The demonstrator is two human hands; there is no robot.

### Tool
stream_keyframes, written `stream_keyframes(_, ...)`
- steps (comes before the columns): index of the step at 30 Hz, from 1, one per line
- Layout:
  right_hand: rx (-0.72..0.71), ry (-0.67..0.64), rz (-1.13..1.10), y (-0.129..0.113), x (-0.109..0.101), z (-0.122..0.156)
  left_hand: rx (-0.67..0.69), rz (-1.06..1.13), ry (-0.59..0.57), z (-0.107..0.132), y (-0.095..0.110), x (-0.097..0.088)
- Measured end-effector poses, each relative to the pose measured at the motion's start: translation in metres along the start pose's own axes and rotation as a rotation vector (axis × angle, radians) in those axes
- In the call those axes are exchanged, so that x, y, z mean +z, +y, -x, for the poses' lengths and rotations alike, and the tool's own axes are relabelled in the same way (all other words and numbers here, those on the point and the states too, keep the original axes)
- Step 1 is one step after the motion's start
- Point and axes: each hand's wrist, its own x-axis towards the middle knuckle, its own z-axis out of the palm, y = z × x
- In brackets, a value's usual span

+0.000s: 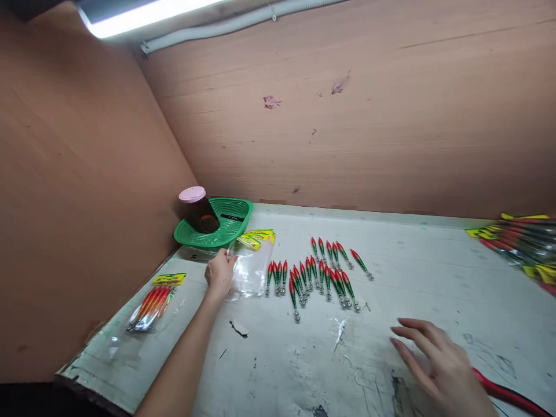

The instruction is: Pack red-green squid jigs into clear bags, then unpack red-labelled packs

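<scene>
My left hand [220, 274] is closed at the edge of a stack of clear plastic bags [252, 267] with yellow header tops, fingers pinching one of them. Just right of the bags lie several red-and-green squid jigs [321, 275] in loose rows, their metal hook ends toward me. My right hand [443, 362] hovers over the table's right front, fingers spread and holding nothing. Beside it is a red tool handle [508, 394], partly hidden by the hand. A filled bag of orange-red jigs [152, 304] with a yellow header lies at the left.
A green basket [185, 234] at the back left holds a dark jar [202, 215] with a pink lid and a black pen [231, 218]. More packed bags [521, 243] are piled at the right edge. Wooden walls stand behind and left. Small scraps [238, 329] lie on the white tabletop.
</scene>
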Motion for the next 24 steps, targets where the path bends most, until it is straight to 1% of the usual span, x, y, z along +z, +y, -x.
stream_keyframes(2,-0.062,-0.065,-0.062,-0.008,0.011,-0.009,-0.019,0.103,0.021,0.003,0.002,-0.008)
stream_keyframes(4,-0.091,-0.108,-0.079,-0.009,0.022,-0.019,-0.042,0.245,0.021,0.008,0.002,-0.016)
stream_keyframes(7,-0.129,-0.155,-0.071,-0.006,0.034,-0.033,-0.111,0.524,-0.028,0.02,-0.001,-0.026)
stream_keyframes(9,-0.145,-0.187,-0.075,-0.004,0.04,-0.041,-0.177,0.723,-0.104,0.033,-0.002,-0.03)
stream_keyframes(11,-0.157,-0.203,-0.084,-0.002,0.045,-0.048,-0.249,0.895,-0.208,0.05,-0.003,-0.031)
stream_keyframes(13,-0.163,-0.209,-0.099,0.0,0.049,-0.052,-0.322,1.024,-0.312,0.069,-0.003,-0.028)
stream_keyframes(15,-0.166,-0.209,-0.119,0.002,0.047,-0.054,-0.388,1.115,-0.393,0.089,-0.003,-0.022)
stream_keyframes(17,-0.161,-0.191,-0.149,0.001,0.036,-0.052,-0.442,1.181,-0.452,0.106,-0.004,-0.015)
stream_keyframes(18,-0.145,-0.171,-0.173,-0.002,0.026,-0.051,-0.465,1.206,-0.476,0.113,-0.003,-0.012)
stream_keyframes(20,-0.086,-0.14,-0.253,-0.015,0.0,-0.047,-0.502,1.245,-0.513,0.125,-0.002,-0.007)
stream_keyframes(21,-0.058,-0.147,-0.321,-0.025,-0.016,-0.045,-0.517,1.259,-0.53,0.129,-0.001,-0.005)
stream_keyframes(22,-0.047,-0.18,-0.407,-0.037,-0.03,-0.043,-0.53,1.27,-0.545,0.133,0.001,-0.004)
stream_keyframes(23,-0.065,-0.25,-0.512,-0.051,-0.043,-0.041,-0.54,1.279,-0.56,0.136,0.003,-0.002)
stream_keyframes(24,-0.113,-0.335,-0.628,-0.066,-0.052,-0.038,-0.546,1.287,-0.575,0.139,0.005,-0.001)
